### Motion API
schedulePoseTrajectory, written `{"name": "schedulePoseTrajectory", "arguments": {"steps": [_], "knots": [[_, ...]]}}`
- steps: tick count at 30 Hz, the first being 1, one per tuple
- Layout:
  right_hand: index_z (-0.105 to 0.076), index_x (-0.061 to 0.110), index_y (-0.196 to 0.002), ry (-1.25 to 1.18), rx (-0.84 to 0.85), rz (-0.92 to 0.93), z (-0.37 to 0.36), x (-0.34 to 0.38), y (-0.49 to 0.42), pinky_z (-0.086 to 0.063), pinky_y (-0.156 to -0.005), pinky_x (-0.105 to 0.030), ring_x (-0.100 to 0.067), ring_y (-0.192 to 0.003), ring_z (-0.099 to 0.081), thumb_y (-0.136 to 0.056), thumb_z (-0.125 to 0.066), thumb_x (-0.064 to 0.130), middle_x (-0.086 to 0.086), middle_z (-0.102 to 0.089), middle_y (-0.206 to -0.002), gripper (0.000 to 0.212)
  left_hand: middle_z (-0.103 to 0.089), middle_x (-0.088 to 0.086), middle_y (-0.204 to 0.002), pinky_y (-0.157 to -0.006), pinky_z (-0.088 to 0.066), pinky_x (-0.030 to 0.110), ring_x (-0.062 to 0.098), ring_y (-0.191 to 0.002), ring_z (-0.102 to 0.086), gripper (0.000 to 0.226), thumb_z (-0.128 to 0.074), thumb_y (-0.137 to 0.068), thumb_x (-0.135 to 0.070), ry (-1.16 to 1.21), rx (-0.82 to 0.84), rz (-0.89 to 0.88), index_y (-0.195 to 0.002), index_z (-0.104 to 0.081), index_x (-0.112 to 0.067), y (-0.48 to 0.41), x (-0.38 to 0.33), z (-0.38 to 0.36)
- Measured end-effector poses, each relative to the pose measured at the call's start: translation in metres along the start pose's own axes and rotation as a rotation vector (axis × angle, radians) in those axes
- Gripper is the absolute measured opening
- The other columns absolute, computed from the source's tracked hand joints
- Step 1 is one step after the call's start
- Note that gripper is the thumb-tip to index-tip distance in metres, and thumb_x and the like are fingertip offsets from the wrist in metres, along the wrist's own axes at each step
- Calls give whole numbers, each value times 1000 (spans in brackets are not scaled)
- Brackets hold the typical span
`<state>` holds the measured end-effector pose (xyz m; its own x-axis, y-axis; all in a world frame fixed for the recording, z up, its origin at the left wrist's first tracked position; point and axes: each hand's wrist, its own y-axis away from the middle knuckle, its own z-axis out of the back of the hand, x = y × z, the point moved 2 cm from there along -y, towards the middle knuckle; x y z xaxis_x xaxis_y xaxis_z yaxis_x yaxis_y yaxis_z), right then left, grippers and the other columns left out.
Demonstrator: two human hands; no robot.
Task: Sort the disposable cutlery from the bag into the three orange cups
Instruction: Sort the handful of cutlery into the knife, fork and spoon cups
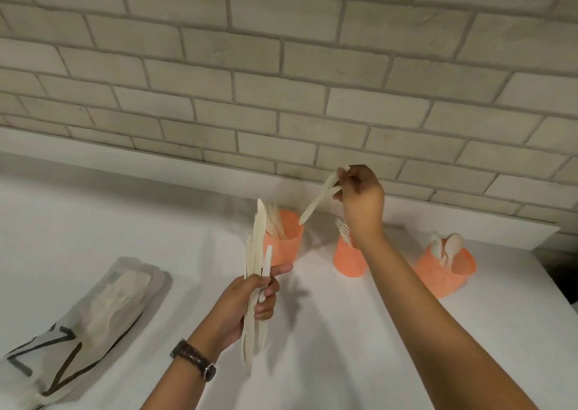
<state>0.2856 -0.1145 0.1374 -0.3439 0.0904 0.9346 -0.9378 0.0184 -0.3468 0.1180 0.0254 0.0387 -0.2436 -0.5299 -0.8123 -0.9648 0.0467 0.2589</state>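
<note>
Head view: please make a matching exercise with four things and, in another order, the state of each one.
1. left hand
2. right hand
3. rightmost orange cup
4. bag

A. holds spoons
B. pinches one single piece
C. lies flat on the table
D. grips a bundle of cutlery

Pairs: 1-D, 2-B, 3-A, 4-C
</note>
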Motion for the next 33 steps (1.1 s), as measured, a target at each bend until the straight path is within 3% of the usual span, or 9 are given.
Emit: {"name": "schedulePoseTrajectory", "arguments": {"steps": [3, 7, 10, 17, 20, 23, 25, 29, 33], "knots": [[-51, 21, -72, 102, 83, 6, -30, -22, -3, -49, -56, -22, -27, -60, -58, -90, -58, 12, -5, -59, -68, 21, -40, 1, -63, -41, -28, 19, 8, -43, -29, 45, -52, -72, -11, 107, 46, 9, -114, -65, 0, 5, -5, 4], [-61, 10, -97, 182, 256, -154, -58, -59, -2, -55, -76, -47, -30, -71, -62, -85, -64, 12, -7, -64, -86, 13, -41, 2, -64, -45, -31, 20, 9, -47, -33, 55, -58, -65, -13, 186, 97, 26, -118, -62, 3, 9, -11, 8], [-58, 11, -116, 304, 236, -178, -58, -57, 9, -49, -76, -27, -19, -75, -60, -81, -69, 17, 4, -59, -98, 37, -41, 2, -66, -47, -34, 20, 9, -50, -34, 60, -58, -64, -12, 192, 88, 29, -121, -58, 4, 9, -12, 11], [-64, 19, -83, 297, 535, 292, -14, 2, 89, -42, -67, -16, -8, -73, -54, -81, -67, 16, 7, -62, -88, 5, -49, 5, -73, -48, -36, 20, 10, -52, -36, 56, -58, -62, -11, 133, 119, 60, -116, -58, 5, 0, -9, 5], [-59, 27, -83, 316, 579, 53, -1, -3, 104, -43, -64, -18, -9, -64, -52, -78, -72, 24, 11, -64, -89, 15, -51, 8, -82, -49, -36, 21, 11, -53, -35, 33, -54, -68, -8, 32, 153, 85, -100, -59, 0, -4, -4, -8], [-55, 27, -82, 142, 487, -199, 10, -8, 104, -54, -63, -31, -14, -62, -50, -74, -76, 8, 5, -59, -78, 29, -58, 8, -83, -50, -36, 21, 11, -52, -36, 34, -49, -71, -6, -60, 183, 127, -103, -56, 2, -9, 3, -25], [-55, 18, -85, 72, 532, -300, 20, -7, 100, -54, -53, -24, -14, -62, -51, -73, -74, -1, -1, -53, -73, 30, -61, 9, -83, -50, -36, 21, 11, -52, -36, 36, -48, -71, -7, -112, 214, 149, -104, -58, 1, -12, 6, -36], [-56, 18, -80, 146, 675, -292, 49, 3, 84, -47, -55, -19, -14, -57, -55, -69, -77, -5, -4, -58, -69, 33, -68, 19, -99, -58, -46, 26, 15, -56, -49, 42, -46, -74, -12, -216, 250, 161, -111, -64, -1, -19, 7, -45], [-67, 20, -91, 523, 931, -117, 77, 10, 77, -44, -69, -21, -10, -67, -54, -74, -75, 6, 5, -63, -72, 23, -68, 23, -111, -84, -55, 40, 38, -87, -69, 48, -46, -73, -14, -225, 234, 196, -118, -59, -3, -25, -3, -45]]}}
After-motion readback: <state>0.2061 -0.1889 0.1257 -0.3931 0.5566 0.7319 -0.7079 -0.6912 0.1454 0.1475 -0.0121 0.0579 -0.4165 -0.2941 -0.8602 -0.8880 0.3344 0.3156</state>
